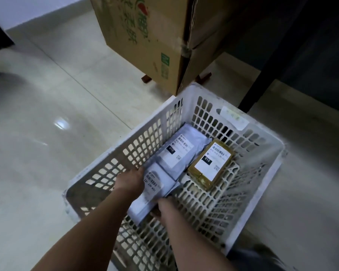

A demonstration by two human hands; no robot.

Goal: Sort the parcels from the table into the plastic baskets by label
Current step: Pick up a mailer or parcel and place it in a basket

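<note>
Both hands reach down into the white basket [262,137] and hold one grey parcel [153,188] between them: the left hand [130,179] grips its far left edge, the right hand [164,209] pinches its near end. Just beyond lie another grey parcel [176,151] and a brown box [211,165], both labelled 010.

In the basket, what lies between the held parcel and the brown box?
In the head view, only bare basket floor lies between the held parcel and the brown box; a labelled grey parcel sits further back.
</note>
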